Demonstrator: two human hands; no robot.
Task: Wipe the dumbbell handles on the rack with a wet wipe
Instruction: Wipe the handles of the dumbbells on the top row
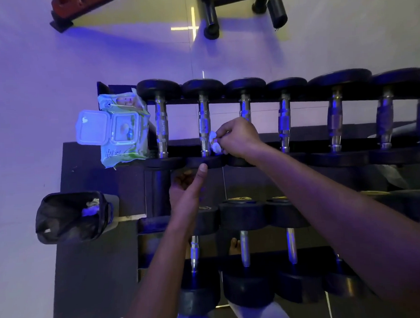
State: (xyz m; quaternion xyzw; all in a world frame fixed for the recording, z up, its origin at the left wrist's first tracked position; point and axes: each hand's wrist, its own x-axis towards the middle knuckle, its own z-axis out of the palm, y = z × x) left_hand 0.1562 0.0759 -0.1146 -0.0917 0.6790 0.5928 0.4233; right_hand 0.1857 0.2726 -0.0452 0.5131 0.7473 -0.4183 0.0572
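The right hand [237, 139] pinches a crumpled white wipe [214, 142] against the second dumbbell handle [204, 125] from the rack's [304, 97] left end; the left hand [188, 190] hovers below, fingers loosely relaxed.

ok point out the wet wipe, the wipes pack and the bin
wet wipe [214, 142], head view, on the bunched white cloth.
wipes pack [124, 134], head view, on its green wrapper near the open lid.
bin [70, 217], head view, on its dark inside.

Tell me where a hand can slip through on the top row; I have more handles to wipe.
Open gaps lie between neighbouring handles, widest right of the fourth handle. Crowded around the second handle, where the right hand holds the wipe, and at the wipes pack.
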